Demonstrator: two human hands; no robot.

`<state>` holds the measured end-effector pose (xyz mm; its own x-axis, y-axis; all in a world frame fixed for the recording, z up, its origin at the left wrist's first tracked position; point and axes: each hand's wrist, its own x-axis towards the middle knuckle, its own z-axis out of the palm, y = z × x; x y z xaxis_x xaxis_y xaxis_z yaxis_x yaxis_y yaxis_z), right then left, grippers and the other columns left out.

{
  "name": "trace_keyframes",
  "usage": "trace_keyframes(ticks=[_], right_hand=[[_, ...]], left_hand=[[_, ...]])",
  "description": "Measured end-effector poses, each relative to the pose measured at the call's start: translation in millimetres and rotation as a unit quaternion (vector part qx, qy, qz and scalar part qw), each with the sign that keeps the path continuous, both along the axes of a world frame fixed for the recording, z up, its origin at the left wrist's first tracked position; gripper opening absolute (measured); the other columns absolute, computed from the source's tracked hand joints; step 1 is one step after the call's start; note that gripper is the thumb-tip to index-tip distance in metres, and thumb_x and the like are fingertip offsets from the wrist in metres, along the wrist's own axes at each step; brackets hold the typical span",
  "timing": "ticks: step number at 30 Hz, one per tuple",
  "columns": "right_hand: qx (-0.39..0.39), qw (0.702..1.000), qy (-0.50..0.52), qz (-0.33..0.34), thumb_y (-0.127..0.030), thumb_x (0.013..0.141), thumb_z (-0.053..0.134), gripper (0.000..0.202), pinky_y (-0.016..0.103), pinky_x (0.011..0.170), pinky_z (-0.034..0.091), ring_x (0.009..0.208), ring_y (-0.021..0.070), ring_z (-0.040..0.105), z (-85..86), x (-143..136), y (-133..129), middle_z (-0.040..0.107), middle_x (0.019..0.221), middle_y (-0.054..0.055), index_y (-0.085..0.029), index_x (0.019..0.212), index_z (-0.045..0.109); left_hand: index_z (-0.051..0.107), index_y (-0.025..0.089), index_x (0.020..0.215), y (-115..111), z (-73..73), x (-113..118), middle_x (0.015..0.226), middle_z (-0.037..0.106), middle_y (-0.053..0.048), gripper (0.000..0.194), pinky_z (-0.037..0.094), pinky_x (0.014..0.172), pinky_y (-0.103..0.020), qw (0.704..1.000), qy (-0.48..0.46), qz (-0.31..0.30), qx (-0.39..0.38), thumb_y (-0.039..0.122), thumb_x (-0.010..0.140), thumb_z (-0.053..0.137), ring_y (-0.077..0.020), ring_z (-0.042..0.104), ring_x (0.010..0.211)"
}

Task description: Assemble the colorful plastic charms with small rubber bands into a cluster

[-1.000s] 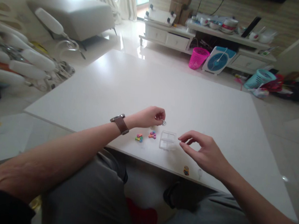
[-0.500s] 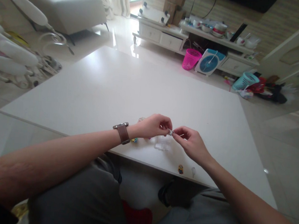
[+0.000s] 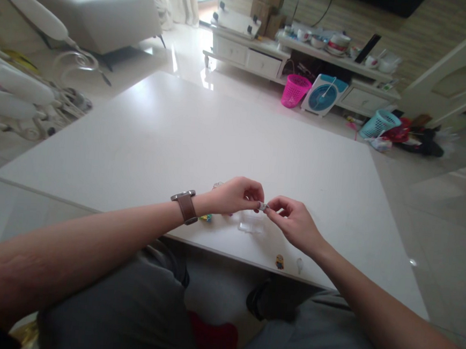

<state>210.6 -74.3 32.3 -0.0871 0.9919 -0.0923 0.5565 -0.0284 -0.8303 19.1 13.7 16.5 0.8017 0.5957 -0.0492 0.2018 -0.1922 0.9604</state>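
My left hand (image 3: 239,194), with a brown-strapped watch (image 3: 187,207) on its wrist, is closed in a pinch on a small whitish, shiny piece (image 3: 261,206). The fingertips of my right hand (image 3: 293,220) pinch the same piece from the other side. It is too small to name more exactly. Just below the hands a see-through plastic box (image 3: 250,228) lies on the white table (image 3: 204,134). A small yellow minion figure (image 3: 280,261) and a small pale, see-through piece (image 3: 299,265) lie near the front edge. By my left wrist is a small yellow-green-blue trinket (image 3: 206,217), partly hidden.
Thin metal loops (image 3: 217,185) show behind my left wrist. Past the table stand a pink basket (image 3: 295,91), a blue-and-white fan (image 3: 323,95) and a light blue basket (image 3: 379,124). White chairs (image 3: 22,82) are at the left. My legs are under the front edge.
The view has shifted slightly. Both hands keep their pinch on the small piece, which looks turned a little, with more of its whitish side showing.
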Motion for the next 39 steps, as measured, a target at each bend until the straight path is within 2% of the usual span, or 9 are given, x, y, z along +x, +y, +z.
trace_keyframes(ticks=[11,16,19,23,27,32,36,39], right_hand=[[-0.002,1.000,-0.005,0.008,-0.029,0.084,0.062,0.015,0.022,0.059,0.046,0.067,0.0119,0.058,0.5,-1,0,0.067,0.074,0.000,-0.017,0.080,0.070],[0.001,1.000,-0.014,0.006,-0.022,0.081,0.060,0.010,0.021,0.058,0.044,0.067,0.0112,0.057,-0.5,-1,0,0.065,0.073,-0.001,-0.017,0.077,0.068],[0.007,1.000,-0.018,0.003,-0.022,0.081,0.060,0.010,0.021,0.058,0.043,0.067,0.0111,0.056,-1.1,0,0,0.064,0.071,-0.001,-0.017,0.074,0.065],[0.004,1.000,-0.017,-0.002,-0.023,0.080,0.060,0.011,0.021,0.056,0.042,0.065,0.0110,0.054,-0.2,-1,-1,0.062,0.069,-0.002,-0.017,0.071,0.062],[0.001,1.000,-0.021,-0.009,-0.024,0.080,0.060,0.012,0.021,0.056,0.042,0.065,0.0113,0.054,0.8,0,-1,0.062,0.069,-0.001,-0.017,0.071,0.063],[0.003,0.999,-0.030,-0.029,-0.026,0.080,0.061,0.013,0.022,0.056,0.042,0.065,0.0118,0.055,-0.1,0,0,0.062,0.068,-0.001,-0.017,0.072,0.064],[0.004,1.000,-0.025,-0.009,-0.027,0.082,0.061,0.013,0.022,0.057,0.043,0.066,0.0121,0.056,0.3,0,0,0.063,0.070,0.000,-0.017,0.074,0.066],[0.000,1.000,-0.019,0.019,-0.027,0.083,0.060,0.014,0.023,0.059,0.045,0.067,0.0128,0.057,-0.1,-1,0,0.065,0.072,0.000,-0.017,0.078,0.067]], left_hand=[[0.068,0.012,0.086,-1,1.9,2,0.069,0.067,0.001,0.009,0.046,0.058,-0.017,1.000,-0.022,-0.007,0.005,0.017,0.079,0.066,-0.0059,0.057,0.060],[0.072,0.014,0.094,0,1.8,0,0.070,0.069,0.000,0.015,0.046,0.059,-0.018,0.999,-0.012,-0.027,0.019,0.019,0.082,0.064,-0.0067,0.059,0.061],[0.072,0.013,0.090,2,1.7,-1,0.069,0.069,0.000,0.012,0.045,0.058,-0.017,0.999,-0.009,-0.023,0.037,0.018,0.081,0.065,-0.0071,0.059,0.061],[0.069,0.012,0.085,3,-0.2,-1,0.070,0.069,0.000,0.009,0.045,0.057,-0.017,1.000,-0.008,-0.014,0.024,0.015,0.077,0.066,-0.0079,0.060,0.062],[0.070,0.013,0.085,5,-3.5,-2,0.073,0.071,-0.002,0.010,0.046,0.058,-0.019,0.999,-0.010,-0.018,0.026,0.018,0.078,0.067,-0.0107,0.063,0.066],[0.073,0.014,0.084,6,-7.8,-3,0.080,0.073,-0.005,0.011,0.051,0.068,-0.023,0.998,-0.018,-0.007,0.057,0.023,0.078,0.069,-0.0135,0.067,0.075],[0.072,0.014,0.085,4,-8.1,-1,0.079,0.073,-0.005,0.012,0.052,0.067,-0.023,0.999,-0.011,-0.003,0.046,0.023,0.077,0.070,-0.0131,0.067,0.074],[0.070,0.014,0.095,2,-5.1,1,0.076,0.071,-0.003,0.019,0.051,0.063,-0.021,1.000,-0.006,0.004,0.029,0.021,0.077,0.069,-0.0117,0.065,0.070]])
